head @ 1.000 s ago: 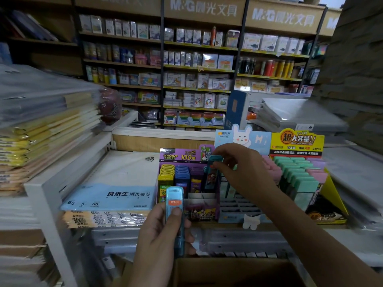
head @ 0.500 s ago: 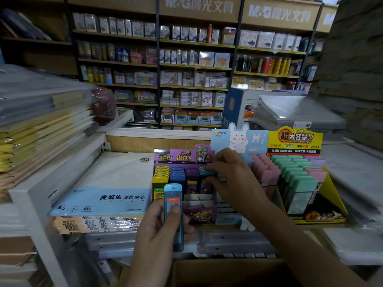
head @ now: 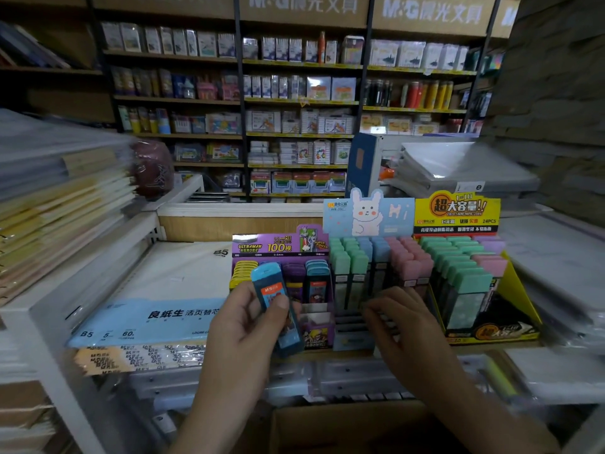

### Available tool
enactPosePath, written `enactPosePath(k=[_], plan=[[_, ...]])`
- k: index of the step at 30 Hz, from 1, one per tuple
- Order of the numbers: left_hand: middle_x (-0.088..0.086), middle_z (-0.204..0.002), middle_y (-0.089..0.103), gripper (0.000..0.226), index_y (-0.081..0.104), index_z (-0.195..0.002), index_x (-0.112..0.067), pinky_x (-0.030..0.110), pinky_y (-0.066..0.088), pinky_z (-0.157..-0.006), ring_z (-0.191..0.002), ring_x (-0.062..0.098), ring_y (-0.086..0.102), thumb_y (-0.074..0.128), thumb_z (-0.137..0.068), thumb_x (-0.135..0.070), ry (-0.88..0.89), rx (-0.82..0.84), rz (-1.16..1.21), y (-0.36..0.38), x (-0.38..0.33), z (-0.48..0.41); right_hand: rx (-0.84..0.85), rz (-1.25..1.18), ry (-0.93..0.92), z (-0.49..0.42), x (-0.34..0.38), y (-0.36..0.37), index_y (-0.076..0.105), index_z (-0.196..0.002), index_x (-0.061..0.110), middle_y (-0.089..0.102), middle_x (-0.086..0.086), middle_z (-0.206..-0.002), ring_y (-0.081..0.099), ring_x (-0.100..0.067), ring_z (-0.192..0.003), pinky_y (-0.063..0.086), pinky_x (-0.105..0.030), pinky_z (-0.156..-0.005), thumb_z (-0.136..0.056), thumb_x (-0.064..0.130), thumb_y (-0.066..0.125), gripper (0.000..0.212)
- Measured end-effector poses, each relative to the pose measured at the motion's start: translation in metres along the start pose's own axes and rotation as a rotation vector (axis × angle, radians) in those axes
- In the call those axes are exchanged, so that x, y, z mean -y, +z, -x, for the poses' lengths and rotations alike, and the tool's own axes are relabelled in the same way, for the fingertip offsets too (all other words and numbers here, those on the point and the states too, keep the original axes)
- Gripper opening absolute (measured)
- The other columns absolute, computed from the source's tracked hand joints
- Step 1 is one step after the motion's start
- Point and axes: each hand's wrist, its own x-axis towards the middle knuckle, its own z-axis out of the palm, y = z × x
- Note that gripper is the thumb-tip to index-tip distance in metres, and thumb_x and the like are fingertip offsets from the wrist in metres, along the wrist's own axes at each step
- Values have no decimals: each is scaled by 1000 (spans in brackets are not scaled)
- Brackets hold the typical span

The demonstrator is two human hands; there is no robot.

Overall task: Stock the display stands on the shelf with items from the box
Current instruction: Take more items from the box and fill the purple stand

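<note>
1. The left hand [head: 242,322] pinches a slim blue case [head: 278,306]. The thumb lies across the orange label and the fingers curl behind. The case hangs just in front of the purple stand [head: 281,247], over its left columns and not yet in a slot.
2. The case looks like light, hard, smooth plastic, so it is probably stiff but slippery. The stand's card suggests pencil leads inside, which would be brittle. A hold on the narrow sides near the middle would leave the lower end free to enter a slot.
3. Its long axis is near upright but tilted, with the cap end up and to the left and the lower end down and to the right. The label faces the camera.
4. The right hand [head: 402,326] is to the right of the purple stand, low before the rabbit stand [head: 370,214]. Its fingers are loosely spread and seem to hold nothing, though it is blurred.
5. The yellow stand [head: 458,211] sits further right of the purple stand. The cardboard box [head: 327,427] lies below and in front of it.
</note>
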Motion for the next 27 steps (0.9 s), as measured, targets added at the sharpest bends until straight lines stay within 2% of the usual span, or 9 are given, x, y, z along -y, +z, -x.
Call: enactPosePath(k=[4, 8, 11, 13, 14, 16, 18, 23, 27], plan=[[3, -94, 78, 22, 73, -104, -29, 22, 59, -68, -89, 13, 74, 64, -85, -36, 45, 30, -89, 7, -8, -12, 27, 92, 7, 15, -11, 7, 74, -98, 7, 64, -4, -94, 56, -26, -86, 52, -42, -72, -93, 11, 68, 9], [16, -90, 70, 19, 72, -97, -23, 46, 62, -68, -86, 30, 69, 68, -87, -38, 79, 13, -254, 13, -10, -20, 13, 110, 10, 18, -13, 11, 74, -96, 7, 65, -6, -95, 57, -29, -85, 52, -43, -71, -93, 17, 60, 18], [3, -82, 71, 8, 75, -96, -35, 35, 57, -60, -74, 16, 67, 72, -90, -30, 98, 8, -311, 17, -9, -26, -1, 85, 29, 19, -12, 11, 74, -96, 5, 67, -7, -95, 59, -30, -86, 52, -44, -71, -92, 16, 61, 17], [-9, -70, 66, 11, 75, -88, -36, 23, 49, -55, -62, 5, 58, 74, -90, -25, 119, 9, -368, 19, -8, -30, -2, 72, 32, 20, -13, 11, 74, -96, 5, 67, -7, -95, 59, -30, -86, 52, -44, -72, -92, 13, 64, 14], [-14, -66, 63, 12, 74, -84, -34, 23, 50, -56, -59, 1, 56, 75, -89, -24, 118, 6, -395, 21, -7, -31, 0, 65, 32, 21, -14, 11, 74, -96, 5, 67, -7, -96, 58, -29, -87, 52, -43, -73, -92, 11, 65, 12], [-17, -68, 66, 8, 73, -85, -32, 32, 57, -60, -65, 1, 62, 76, -88, -25, 104, -8, -452, 23, -4, -33, 1, 51, 38, 21, -15, 11, 74, -96, 7, 67, -5, -96, 57, -26, -87, 51, -40, -74, -91, 8, 70, 7], [-13, -79, 72, 7, 74, -91, -32, 34, 61, -63, -77, 5, 70, 75, -89, -26, 90, -19, -489, 26, -3, -33, -2, 43, 48, 21, -16, 11, 75, -95, 8, 66, -3, -95, 55, -23, -88, 51, -37, -74, -89, 7, 73, 7], [-15, -87, 74, 7, 71, -99, -29, 9, 49, -62, -84, 1, 69, 69, -95, -24, 134, -40, -690, 32, -4, -35, -15, 26, 34, 22, -18, 12, 75, -94, 9, 67, -1, -95, 55, -21, -87, 50, -35, -74, -87, 7, 74, 8], [-9, -102, 71, 16, 70, -112, -20, 27, 55, -79, -97, 10, 65, 64, -98, -16, 192, -49, -816, 38, -3, -33, -18, 19, 31, 23, -20, 12, 75, -95, 11, 67, 1, -95, 53, -18, -87, 47, -31, -75, -87, 7, 74, 9]])
